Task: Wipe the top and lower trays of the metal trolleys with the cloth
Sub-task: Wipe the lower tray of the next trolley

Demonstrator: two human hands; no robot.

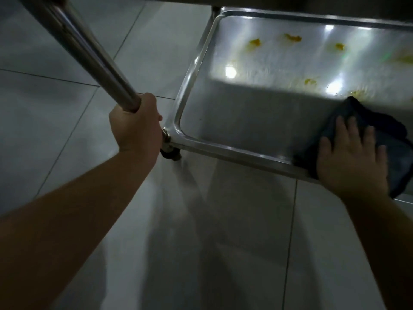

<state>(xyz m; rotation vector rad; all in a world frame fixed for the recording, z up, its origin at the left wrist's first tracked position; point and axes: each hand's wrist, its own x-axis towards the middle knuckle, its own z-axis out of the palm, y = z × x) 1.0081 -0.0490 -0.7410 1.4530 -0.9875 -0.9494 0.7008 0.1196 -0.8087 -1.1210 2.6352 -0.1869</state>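
Head view, looking down at trolley base. Right hand [352,159] lies flat, fingers spread, palm pressing the dark cloth [377,139] onto the lower tray [245,121] at its near right edge; part of the cloth drapes over the near rim. Left hand [136,126] is wrapped in a closed fist around the trolley's upright post [89,52], just above the near left corner and its castor [171,153].

Judgement: step in hand is wiping the lower tray. To do it well, keep the palm flat, push the cloth far and leftward in overlapping passes through the yellow stains [292,38], and run it along the raised rim and corners where residue collects. The left grip should hold the post firm so the castored trolley does not roll on the tiled floor [55,108].

Tray appearance: shiny stainless steel, rounded corners, shallow raised lip. Near half sits in shadow and looks clean; far half is lit, with bright glare spots and several orange-yellow smears, one just beside the cloth's far edge. Most stains look untouched.
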